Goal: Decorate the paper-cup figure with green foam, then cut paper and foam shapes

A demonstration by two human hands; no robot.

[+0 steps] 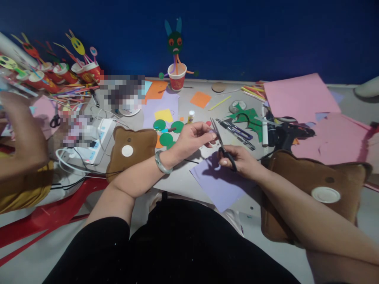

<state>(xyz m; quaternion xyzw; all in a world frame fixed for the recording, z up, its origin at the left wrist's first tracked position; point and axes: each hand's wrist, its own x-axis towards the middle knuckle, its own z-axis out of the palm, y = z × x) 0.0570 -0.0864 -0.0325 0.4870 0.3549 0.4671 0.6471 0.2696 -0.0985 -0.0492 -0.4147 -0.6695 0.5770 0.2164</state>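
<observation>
My left hand (pixel 194 140), with a bangle on its wrist, is closed in a pinch on a small piece of purple paper, mostly covered by the fingertips. Black-handled scissors (pixel 226 153) are gripped in my right hand (pixel 244 162). Their blades point up and away from me, right beside the left fingertips. Below both hands a larger sheet of purple paper (pixel 217 189) lies at the table's front edge. Green paper circles (pixel 166 139) rest left of my left hand, near a glue stick (pixel 191 115).
A cup with a green paper puppet (pixel 177 77) stands at the back. Right of my hands are cutters (pixel 237 132), cut green paper (pixel 247 118), a glue gun (pixel 291 132) and pink sheets (pixel 302 94). Brown cushions (pixel 134 142) flank me. Left are a power strip (pixel 102 142) and another person's arm (pixel 25 134).
</observation>
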